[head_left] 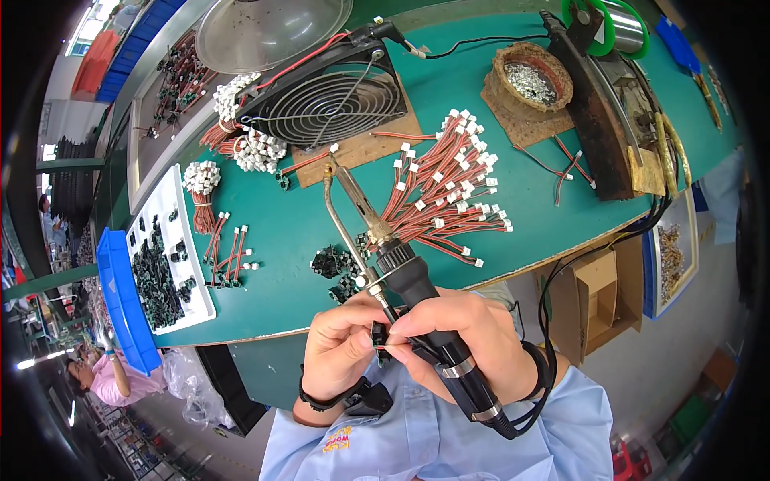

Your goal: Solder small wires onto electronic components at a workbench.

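My right hand (473, 337) is wrapped round a black soldering iron (403, 268) with a thin metal feed tube alongside its shaft. The iron's tip points away from me, over the bench near a wooden board. My left hand (341, 349) pinches a small black part (379, 333) close to my chest. Thumb and finger of my right hand also come up to that part; whether they touch it is hard to tell. Just beyond my hands lies a small heap of dark parts (335, 264). Past it spreads a pile of red-and-black wires with white connectors (441, 188).
A fan with a wire guard (329, 108) stands at the back of the green bench (277, 309). On the left are bundled wires (202, 192) and a white tray (200, 301) of dark parts. A round pot (529, 76) and a solder spool (622, 30) stand at right. Cables hang off the front edge.
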`<state>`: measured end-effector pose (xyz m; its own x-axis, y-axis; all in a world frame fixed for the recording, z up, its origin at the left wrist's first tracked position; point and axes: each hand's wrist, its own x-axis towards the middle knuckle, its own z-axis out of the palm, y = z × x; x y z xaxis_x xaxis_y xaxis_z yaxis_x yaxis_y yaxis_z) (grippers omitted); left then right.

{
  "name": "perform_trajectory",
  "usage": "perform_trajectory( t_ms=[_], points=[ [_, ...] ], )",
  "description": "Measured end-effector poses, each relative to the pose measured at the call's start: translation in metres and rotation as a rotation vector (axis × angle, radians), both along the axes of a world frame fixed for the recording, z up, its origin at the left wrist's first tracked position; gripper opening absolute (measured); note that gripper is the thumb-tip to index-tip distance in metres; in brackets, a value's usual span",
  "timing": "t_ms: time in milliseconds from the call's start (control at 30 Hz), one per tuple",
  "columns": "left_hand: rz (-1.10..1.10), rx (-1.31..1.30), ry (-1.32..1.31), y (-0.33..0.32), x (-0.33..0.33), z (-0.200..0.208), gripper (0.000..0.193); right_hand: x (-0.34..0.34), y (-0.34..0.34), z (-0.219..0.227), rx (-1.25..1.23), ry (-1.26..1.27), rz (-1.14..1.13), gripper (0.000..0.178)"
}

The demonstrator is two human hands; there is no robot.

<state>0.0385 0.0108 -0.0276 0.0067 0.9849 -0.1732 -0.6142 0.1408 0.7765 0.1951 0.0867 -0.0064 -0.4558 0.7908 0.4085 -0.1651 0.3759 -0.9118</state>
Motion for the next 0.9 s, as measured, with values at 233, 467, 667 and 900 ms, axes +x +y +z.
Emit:
perform_trajectory(
  t_ms=[233, 467, 667, 900],
  points=[
    [-0.005, 0.000, -0.029, -0.0012, 0.0005, 0.0002, 0.025, 0.0026, -0.0003, 0.0010, -0.003, -0.019, 0.025, 0.040],
    [0.011, -0.011, -0.023, -0.0020, -0.0002, -0.0015, 0.024, 0.0014, 0.0002, 0.0010, -0.013, -0.013, 0.018, 0.040],
    [0.010, 0.003, -0.002, -0.0018, -0.0007, -0.0021, 0.025, 0.0030, 0.0013, 0.0021, -0.008, -0.021, 0.023, 0.040],
    [-0.004, -0.008, -0.004, -0.0009, -0.0015, 0.0003, 0.026, 0.0025, 0.0041, 0.0026, 0.030, -0.012, 0.021, 0.040]
  ],
)
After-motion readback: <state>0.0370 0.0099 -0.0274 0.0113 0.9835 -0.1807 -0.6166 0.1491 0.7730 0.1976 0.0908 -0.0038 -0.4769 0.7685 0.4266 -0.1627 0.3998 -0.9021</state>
